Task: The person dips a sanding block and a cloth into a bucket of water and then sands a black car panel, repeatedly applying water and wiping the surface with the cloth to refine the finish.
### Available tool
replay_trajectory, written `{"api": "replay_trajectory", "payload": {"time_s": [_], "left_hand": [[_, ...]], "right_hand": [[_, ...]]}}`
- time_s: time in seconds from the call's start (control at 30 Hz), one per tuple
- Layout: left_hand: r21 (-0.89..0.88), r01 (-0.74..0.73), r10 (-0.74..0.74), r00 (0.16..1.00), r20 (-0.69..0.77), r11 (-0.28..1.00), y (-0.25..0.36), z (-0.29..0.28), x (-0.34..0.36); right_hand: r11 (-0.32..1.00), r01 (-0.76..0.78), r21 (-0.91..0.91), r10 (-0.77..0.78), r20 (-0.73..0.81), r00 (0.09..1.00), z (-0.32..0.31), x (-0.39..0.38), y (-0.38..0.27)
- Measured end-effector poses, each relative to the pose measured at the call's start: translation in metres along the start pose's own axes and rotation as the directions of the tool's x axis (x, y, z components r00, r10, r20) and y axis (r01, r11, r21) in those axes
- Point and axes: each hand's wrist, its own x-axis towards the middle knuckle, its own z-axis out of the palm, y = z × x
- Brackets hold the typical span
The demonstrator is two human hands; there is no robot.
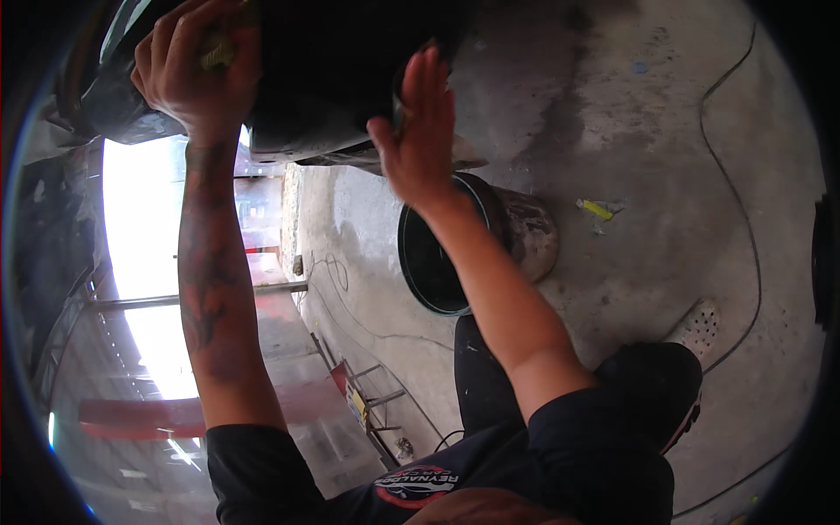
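Observation:
My left hand is at the upper left against a glossy black curved panel, its fingers curled round a textured yellow-green pad or cloth, mostly hidden by the hand. To its right, my right hand lies along the panel's right edge with its fingers straight and thumb apart; whatever is behind the palm is hidden. A large dark bucket stands on the floor just below the right hand, behind my forearm.
The stained concrete floor holds a yellow scrap, a small blue bit and a long cable. A metal ladder is at lower middle. My leg and white clog are at lower right.

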Motion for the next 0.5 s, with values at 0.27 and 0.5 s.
{"api": "replay_trajectory", "payload": {"time_s": [0.27,0.5], "left_hand": [[-0.021,-0.022,0.022,1.0,0.018,1.0,-0.009,-0.009,0.002],[-0.017,0.096,-0.096,0.995,-0.005,0.995,0.04,-0.012,0.017]], "right_hand": [[0.985,0.023,0.17,0.002,-0.145,0.989,0.017,0.031,-0.003],[0.977,0.131,-0.165,-0.121,0.07,0.99,0.007,0.008,-0.03]]}}
